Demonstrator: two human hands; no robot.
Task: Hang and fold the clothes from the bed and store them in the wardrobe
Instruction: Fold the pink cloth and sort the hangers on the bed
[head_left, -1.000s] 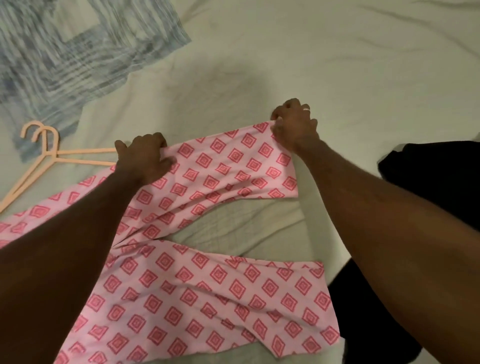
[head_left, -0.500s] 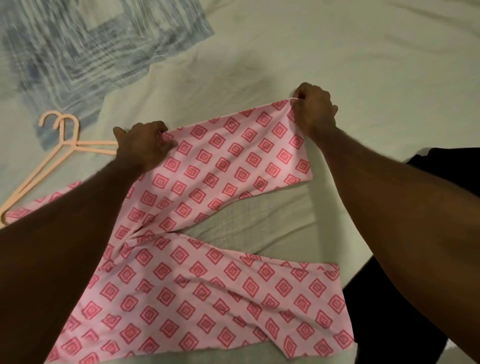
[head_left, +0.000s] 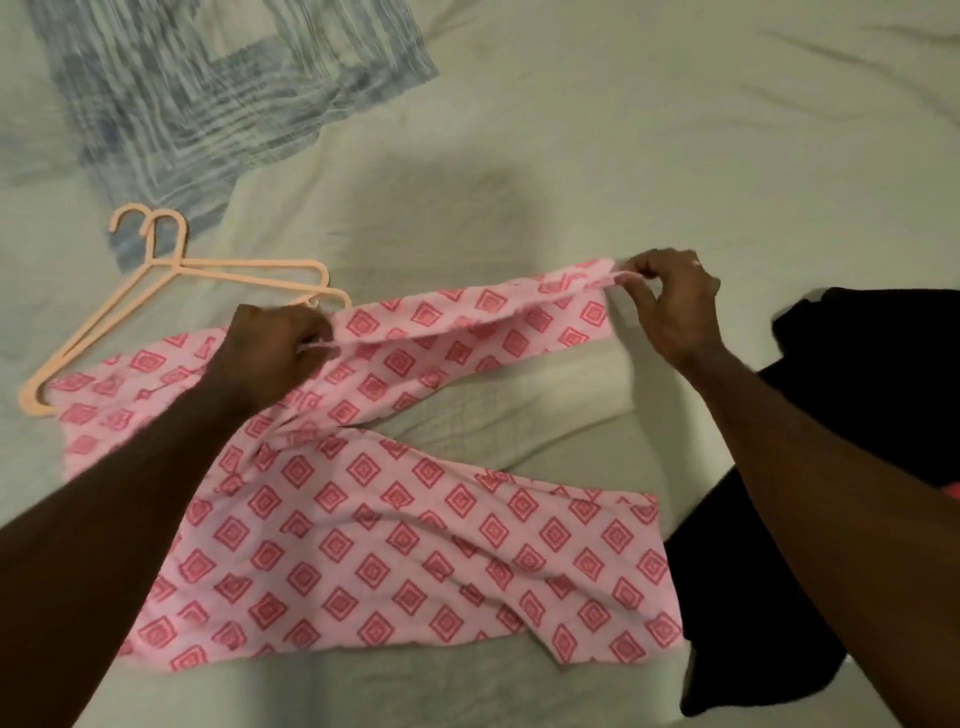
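Pink trousers (head_left: 395, 551) with a red diamond print lie spread on the pale bed sheet (head_left: 597, 156), legs pointing right. My left hand (head_left: 270, 353) grips the far edge of the upper leg near its middle. My right hand (head_left: 670, 301) pinches the same leg's far corner at the cuff and holds it lifted off the sheet. The upper leg's edge is stretched between both hands and partly folded toward me. The lower leg lies flat near the bed's front.
Two peach plastic hangers (head_left: 156, 291) lie stacked at the left, partly under the trousers. A blue and white patterned cloth (head_left: 208, 88) is spread at the far left. A black garment (head_left: 857, 415) lies at the right, partly behind my right arm.
Both hands have lifted the upper leg's far edge off the sheet and drawn it toward me, so the leg looks narrower. The view has shifted, showing more of the hangers.
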